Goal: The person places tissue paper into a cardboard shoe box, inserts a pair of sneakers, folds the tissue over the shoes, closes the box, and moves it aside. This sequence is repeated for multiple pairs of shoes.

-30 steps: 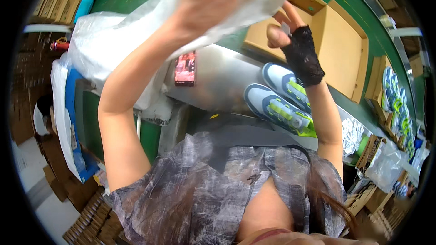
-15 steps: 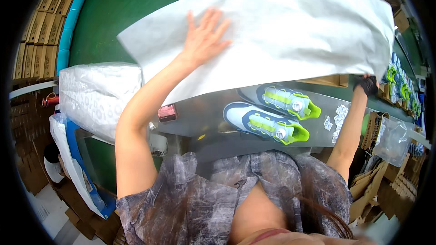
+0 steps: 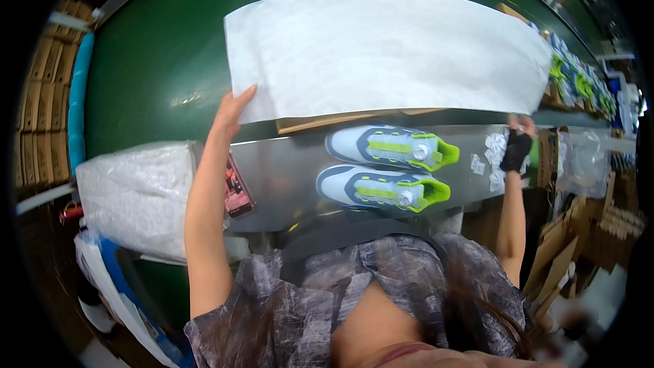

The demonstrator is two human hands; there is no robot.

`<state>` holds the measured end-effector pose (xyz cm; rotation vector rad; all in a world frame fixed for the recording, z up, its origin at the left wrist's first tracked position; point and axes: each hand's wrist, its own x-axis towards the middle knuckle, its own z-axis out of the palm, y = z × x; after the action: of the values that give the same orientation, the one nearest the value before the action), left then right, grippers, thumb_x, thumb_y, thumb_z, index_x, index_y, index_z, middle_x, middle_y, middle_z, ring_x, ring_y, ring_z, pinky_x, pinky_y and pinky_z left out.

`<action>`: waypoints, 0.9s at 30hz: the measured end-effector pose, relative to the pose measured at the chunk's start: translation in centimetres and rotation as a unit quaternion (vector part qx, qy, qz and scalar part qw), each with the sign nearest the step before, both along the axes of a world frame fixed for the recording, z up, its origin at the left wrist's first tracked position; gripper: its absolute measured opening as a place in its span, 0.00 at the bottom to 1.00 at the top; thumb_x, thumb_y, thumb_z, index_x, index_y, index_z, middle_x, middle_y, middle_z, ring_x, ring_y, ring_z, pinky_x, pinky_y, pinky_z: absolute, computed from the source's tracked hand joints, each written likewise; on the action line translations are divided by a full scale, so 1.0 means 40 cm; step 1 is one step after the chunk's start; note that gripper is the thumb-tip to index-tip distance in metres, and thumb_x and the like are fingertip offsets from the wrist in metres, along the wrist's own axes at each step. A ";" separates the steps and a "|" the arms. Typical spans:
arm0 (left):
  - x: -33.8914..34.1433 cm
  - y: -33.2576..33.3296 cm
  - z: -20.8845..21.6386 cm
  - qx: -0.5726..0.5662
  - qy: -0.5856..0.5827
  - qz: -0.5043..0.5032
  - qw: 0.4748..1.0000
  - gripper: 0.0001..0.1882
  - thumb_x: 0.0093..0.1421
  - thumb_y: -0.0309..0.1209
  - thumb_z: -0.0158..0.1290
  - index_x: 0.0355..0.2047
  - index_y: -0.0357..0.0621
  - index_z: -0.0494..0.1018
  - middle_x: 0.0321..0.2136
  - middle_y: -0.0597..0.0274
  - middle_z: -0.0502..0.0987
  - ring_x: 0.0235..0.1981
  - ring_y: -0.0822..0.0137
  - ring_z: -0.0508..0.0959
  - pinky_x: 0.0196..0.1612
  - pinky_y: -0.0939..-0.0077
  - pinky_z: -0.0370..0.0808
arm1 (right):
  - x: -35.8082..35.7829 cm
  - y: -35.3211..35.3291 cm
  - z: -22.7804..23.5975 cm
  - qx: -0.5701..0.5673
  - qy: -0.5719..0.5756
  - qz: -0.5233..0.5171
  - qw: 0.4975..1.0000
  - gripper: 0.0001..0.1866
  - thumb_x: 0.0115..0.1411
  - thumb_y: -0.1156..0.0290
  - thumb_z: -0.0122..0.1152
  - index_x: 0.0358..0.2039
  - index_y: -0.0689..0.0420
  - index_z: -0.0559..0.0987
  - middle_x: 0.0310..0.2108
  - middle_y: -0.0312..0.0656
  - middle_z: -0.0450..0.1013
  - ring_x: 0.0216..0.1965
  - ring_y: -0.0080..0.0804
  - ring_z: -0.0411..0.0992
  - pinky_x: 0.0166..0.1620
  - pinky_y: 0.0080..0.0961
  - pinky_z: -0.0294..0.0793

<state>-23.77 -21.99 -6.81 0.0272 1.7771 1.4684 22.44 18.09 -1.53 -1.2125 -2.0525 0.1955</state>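
A wide sheet of white paper (image 3: 395, 54) stretches between my hands, lying over an open cardboard box (image 3: 320, 124) whose front edge shows below it. My left hand (image 3: 236, 108) grips the paper's near left corner, thumb along the edge. At the near right corner, my right hand (image 3: 518, 142), in a black fingerless glove, pinches the sheet's edge. Just in front of the paper, a pair of light blue sneakers with lime-green trim lies side by side, toes to the left: the far shoe (image 3: 388, 147) and the near shoe (image 3: 381, 187).
A plastic-wrapped white bundle (image 3: 139, 194) stands at left, near a red printed box (image 3: 237, 187). Small white packets (image 3: 496, 153) lie by my right wrist on the metal ledge (image 3: 279, 163). More sneakers (image 3: 579, 75) line the far right of the green conveyor (image 3: 157, 61).
My left hand has moved from lying flat on the paper to its near left corner, leftward and nearer. The sheet's left end has shifted right and straightened over the box.
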 end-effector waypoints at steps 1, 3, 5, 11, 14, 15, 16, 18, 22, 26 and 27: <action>0.021 0.010 -0.013 0.001 0.010 0.000 1.000 0.24 0.52 0.40 0.55 0.43 0.34 0.68 0.38 0.57 0.73 0.38 0.65 0.74 0.41 0.71 0.70 | -0.038 -0.105 0.056 -0.083 -0.029 0.131 0.987 0.14 0.48 0.65 0.61 0.30 0.60 0.73 0.29 0.41 0.70 0.32 0.30 0.66 0.37 0.25 0.65; 0.051 0.037 -0.056 0.021 0.041 0.001 0.999 0.20 0.53 0.37 0.55 0.41 0.34 0.70 0.35 0.59 0.74 0.36 0.68 0.74 0.39 0.74 0.70 | -0.051 -0.271 0.083 -0.232 -0.190 0.316 0.900 0.12 0.44 0.66 0.62 0.28 0.57 0.74 0.29 0.42 0.70 0.34 0.38 0.67 0.37 0.29 0.65; 0.071 0.051 -0.102 0.047 0.089 0.007 0.995 0.17 0.53 0.35 0.54 0.39 0.35 0.72 0.33 0.61 0.75 0.34 0.70 0.74 0.38 0.75 0.70 | -0.095 -0.413 0.100 -0.183 -0.349 0.515 0.762 0.24 0.42 0.47 0.60 0.25 0.58 0.74 0.26 0.43 0.72 0.28 0.44 0.69 0.32 0.35 0.68; 0.104 0.054 -0.121 0.044 0.242 0.034 0.969 0.15 0.55 0.36 0.51 0.33 0.33 0.72 0.29 0.61 0.75 0.31 0.73 0.72 0.34 0.76 0.68 | -0.114 -0.488 0.071 -0.080 -0.369 0.533 0.757 0.18 0.41 0.58 0.61 0.27 0.59 0.74 0.21 0.43 0.70 0.26 0.39 0.70 0.30 0.32 0.70; 0.064 -0.002 -0.105 0.000 0.339 0.028 0.940 0.14 0.55 0.36 0.50 0.32 0.34 0.72 0.28 0.59 0.76 0.29 0.71 0.73 0.34 0.75 0.69 | -0.220 -0.517 0.222 -0.176 -0.392 0.474 0.769 0.19 0.44 0.57 0.61 0.29 0.59 0.75 0.23 0.45 0.71 0.27 0.43 0.71 0.31 0.34 0.70; 0.053 -0.024 -0.088 -0.015 0.364 0.029 0.931 0.14 0.55 0.36 0.50 0.32 0.34 0.72 0.27 0.59 0.76 0.29 0.70 0.73 0.33 0.74 0.69 | -0.247 -0.498 0.245 -0.197 -0.448 0.451 0.746 0.21 0.46 0.54 0.61 0.32 0.59 0.75 0.24 0.45 0.73 0.27 0.37 0.72 0.31 0.31 0.71; 0.046 -0.041 -0.069 -0.027 0.388 0.032 0.921 0.14 0.55 0.36 0.50 0.32 0.34 0.71 0.26 0.58 0.76 0.28 0.69 0.74 0.33 0.74 0.69 | -0.266 -0.490 0.247 -0.318 -0.230 0.453 0.800 0.21 0.47 0.53 0.61 0.33 0.59 0.75 0.24 0.42 0.73 0.26 0.31 0.71 0.31 0.27 0.70; 0.030 -0.065 -0.023 -0.083 0.415 0.016 0.906 0.13 0.55 0.36 0.50 0.32 0.36 0.72 0.26 0.57 0.76 0.28 0.68 0.74 0.32 0.72 0.69 | -0.330 -0.469 0.272 -0.489 0.040 0.378 0.785 0.21 0.49 0.55 0.60 0.34 0.60 0.75 0.25 0.37 0.72 0.25 0.21 0.68 0.30 0.22 0.68; 0.028 -0.055 0.084 -0.050 0.470 0.015 0.881 0.10 0.55 0.33 0.50 0.29 0.37 0.71 0.22 0.61 0.74 0.23 0.72 0.71 0.28 0.76 0.68 | -0.510 -0.366 0.199 -0.518 0.174 0.281 0.789 0.16 0.49 0.62 0.62 0.28 0.63 0.75 0.22 0.33 0.70 0.22 0.18 0.64 0.26 0.20 0.65; 0.055 0.014 0.186 0.106 0.379 -0.030 0.919 0.08 0.56 0.30 0.50 0.25 0.38 0.71 0.18 0.71 0.69 0.20 0.79 0.65 0.24 0.82 0.64 | -0.690 -0.386 -0.012 -0.484 0.140 0.255 0.825 0.15 0.47 0.62 0.63 0.27 0.62 0.74 0.20 0.35 0.69 0.21 0.20 0.64 0.26 0.22 0.65; 0.079 0.048 0.226 0.125 0.359 -0.051 0.923 0.09 0.57 0.31 0.50 0.23 0.39 0.70 0.18 0.75 0.67 0.21 0.82 0.63 0.23 0.85 0.61 | -0.727 -0.419 -0.029 -0.528 0.115 0.244 0.805 0.16 0.47 0.63 0.63 0.29 0.62 0.74 0.21 0.37 0.70 0.22 0.21 0.65 0.27 0.22 0.66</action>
<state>-20.61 -20.06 2.24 0.8773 2.0781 1.7266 -6.65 1.34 -2.69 -1.0810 -1.9744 1.8326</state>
